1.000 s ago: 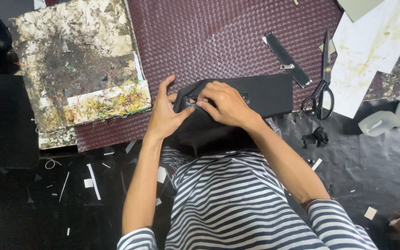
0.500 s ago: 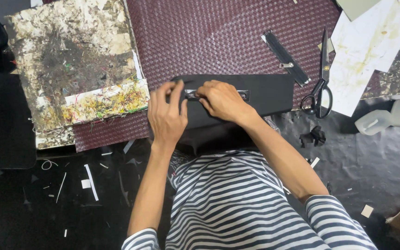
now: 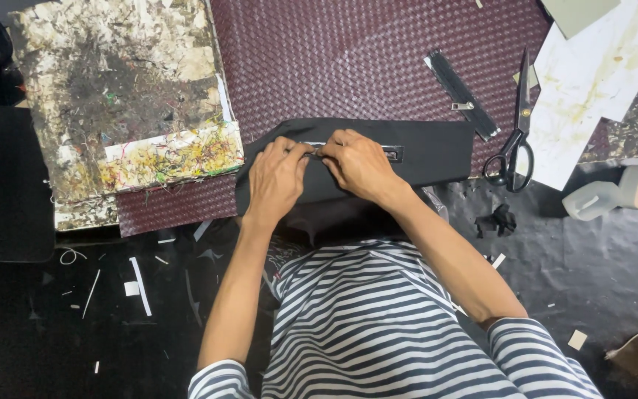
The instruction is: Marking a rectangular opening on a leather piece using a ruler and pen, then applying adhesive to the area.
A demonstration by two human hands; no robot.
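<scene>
1. fingertips of the left hand [image 3: 276,177] and right hand [image 3: 357,164] pinched together on the zipper [image 3: 393,153] set into a black fabric piece [image 3: 437,148], meeting near its left end; exactly what sits between the fingers hidden.
2. both palms pressed down on the cloth, apparently to keep it flat and taut while working the zipper.
3. fabric laid across the near edge of a maroon woven mat [image 3: 363,52], half hanging toward the lap in a striped shirt [image 3: 378,325].
4. just right, a loose zipper strip [image 3: 461,92] and black scissors [image 3: 515,140], near but clear of the hands.
5. left, a glue-crusted board [image 3: 119,103]; far right, stained paper [image 3: 592,81] and a pale plastic bottle [image 3: 614,196].
6. scraps littered on the dark floor [image 3: 53,310]; nothing blocking the hands.
</scene>
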